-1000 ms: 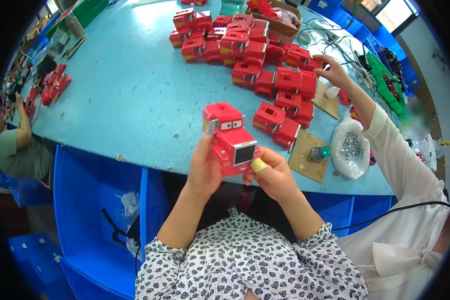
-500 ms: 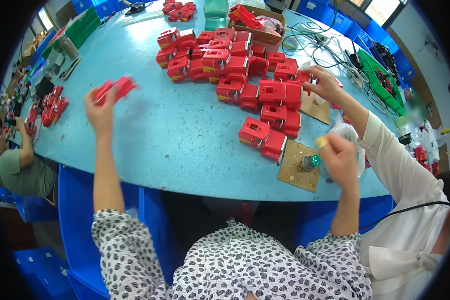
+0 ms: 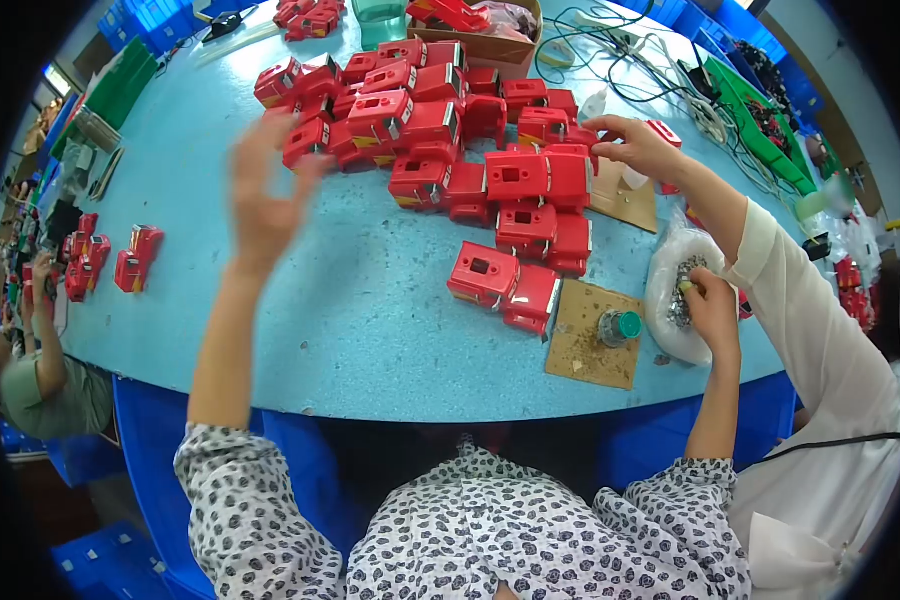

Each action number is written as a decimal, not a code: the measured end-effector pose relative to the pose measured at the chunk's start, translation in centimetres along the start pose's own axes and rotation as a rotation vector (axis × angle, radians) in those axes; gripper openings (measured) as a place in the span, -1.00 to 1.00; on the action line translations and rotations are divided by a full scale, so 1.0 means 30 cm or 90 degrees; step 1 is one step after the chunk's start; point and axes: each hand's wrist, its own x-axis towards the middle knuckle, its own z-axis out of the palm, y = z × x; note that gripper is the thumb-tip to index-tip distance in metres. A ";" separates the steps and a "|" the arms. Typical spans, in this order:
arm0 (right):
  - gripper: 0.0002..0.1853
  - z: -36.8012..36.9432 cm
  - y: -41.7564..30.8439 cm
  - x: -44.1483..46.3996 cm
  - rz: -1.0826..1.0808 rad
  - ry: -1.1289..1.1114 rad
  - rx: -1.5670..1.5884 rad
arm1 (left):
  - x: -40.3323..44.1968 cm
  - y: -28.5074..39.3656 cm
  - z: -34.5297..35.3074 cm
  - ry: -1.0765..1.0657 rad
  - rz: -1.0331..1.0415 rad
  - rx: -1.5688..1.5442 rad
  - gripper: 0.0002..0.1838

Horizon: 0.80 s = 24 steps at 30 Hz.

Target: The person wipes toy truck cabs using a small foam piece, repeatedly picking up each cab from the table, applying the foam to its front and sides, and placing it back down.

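Observation:
My left hand [image 3: 270, 200] is raised over the table with its fingers spread and nothing in them, slightly blurred. It is nearest to the pile of red toy truck bodies [image 3: 435, 125]. A single red truck body [image 3: 138, 260] lies at the left. My right hand [image 3: 715, 312] reaches into a clear plastic bag [image 3: 675, 335] of small metal parts [image 3: 685, 290]. Its fingers are pinched among the parts, with a yellow covering on one finger; what they grip is hidden. Beside the bag, a small green-capped jar [image 3: 620, 327] stands on a brown board [image 3: 590, 350].
A co-worker's hand [image 3: 640, 145] from the right touches a truck body in the pile. Another person [image 3: 50, 385] sits at the far left near more red bodies [image 3: 85, 260]. Cables [image 3: 630, 60], a cardboard box [image 3: 500, 45] and a green tray [image 3: 755, 125] lie at the back.
My left hand has let go of a red truck body at the left and moved right, toward the pile. My right hand has gone from above the jar into the bag of metal parts.

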 end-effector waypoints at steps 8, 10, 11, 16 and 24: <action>-0.73 0.026 0.085 -0.029 -0.019 0.055 0.089 | 0.108 0.420 0.377 -0.268 0.042 -0.217 -0.17; -0.73 0.036 0.100 -0.035 -0.061 0.066 0.077 | 0.116 0.414 0.389 -0.307 0.003 -0.233 -0.18; -0.73 0.038 0.100 -0.040 -0.057 0.066 0.078 | 0.119 0.406 0.394 -0.345 -0.039 -0.249 -0.19; -0.75 0.013 0.059 -0.068 0.095 0.043 0.264 | 0.127 0.365 0.379 -0.286 0.047 -0.294 -0.28; -0.84 0.006 0.148 -0.088 0.082 0.066 0.486 | -0.060 0.294 -0.154 -0.154 -0.043 -0.188 -0.32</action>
